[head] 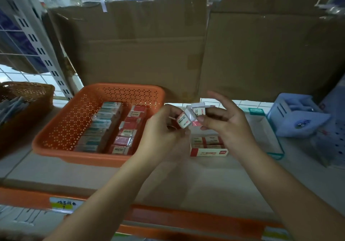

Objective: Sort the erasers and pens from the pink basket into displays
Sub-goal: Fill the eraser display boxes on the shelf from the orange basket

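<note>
Head view – shelf: a pale, tile-patterned shelf (186,181) carries everything; an orange strip (186,220) runs along its front edge, with a handwritten label (63,204) towards the front left corner.
Head view – room: two brown cardboard boxes (140,45) stand along the back edge, and a white slotted upright (43,54) with wire grid rises at the left.
Pink basket: the perforated pink basket (56,142), which looks orange in this light, sits left of the middle and holds two rows of boxed erasers (130,129).
Left hand: the left hand (164,129) curls round a white 2B eraser (184,122), held above the shelf.
Right hand: the right hand (224,123) pinches a second eraser (199,111), with its other fingers spread. The two erasers touch.
Display box: a red-and-white display box (209,152) with erasers in it lies under the hands.
Right side: a clear tray with a teal rim (268,138), then a pale blue holder (296,117).
Left edge: a wicker basket (28,95).
</note>
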